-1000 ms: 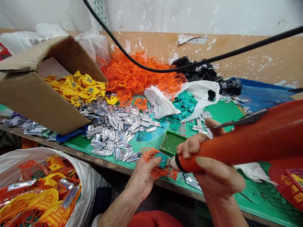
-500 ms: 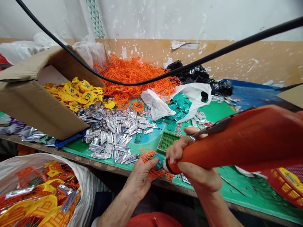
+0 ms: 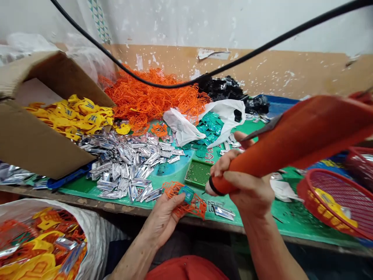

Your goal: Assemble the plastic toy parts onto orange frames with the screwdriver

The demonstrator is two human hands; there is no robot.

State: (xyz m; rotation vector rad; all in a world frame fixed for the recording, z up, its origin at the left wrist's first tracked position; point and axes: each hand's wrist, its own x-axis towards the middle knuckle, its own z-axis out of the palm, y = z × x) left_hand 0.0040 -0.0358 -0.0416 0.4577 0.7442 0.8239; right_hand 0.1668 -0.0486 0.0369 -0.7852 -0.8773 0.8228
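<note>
My left hand [image 3: 167, 212] is closed on an orange plastic lattice part [image 3: 192, 210], thumb on top, with a small teal plastic piece [image 3: 187, 194] lying on it. In my right hand [image 3: 247, 182] is a red-orange electric screwdriver [image 3: 279, 151], gripped near its front end. Its pale nose with a black ring points down and left, a short gap to the right of the teal piece. Just behind the two hands is a green perforated tray [image 3: 199, 173] with tiny bits in it. Silver strip-shaped parts [image 3: 223, 212] lie below the screwdriver tip.
A cardboard box [image 3: 43, 136] of yellow parts [image 3: 87, 112] tips open at left, beside heaped silver parts [image 3: 125, 167]. Behind are orange lattice parts [image 3: 157, 97] and teal pieces [image 3: 211, 126]. A white sack [image 3: 99, 229] stands lower left, a red basket [image 3: 335, 186] right. A black cable [image 3: 175, 84] hangs across.
The screwdriver tip, against the teal piece before, has come away from it to the right. My left hand keeps the lattice part. The view has turned right, showing more of the red basket.
</note>
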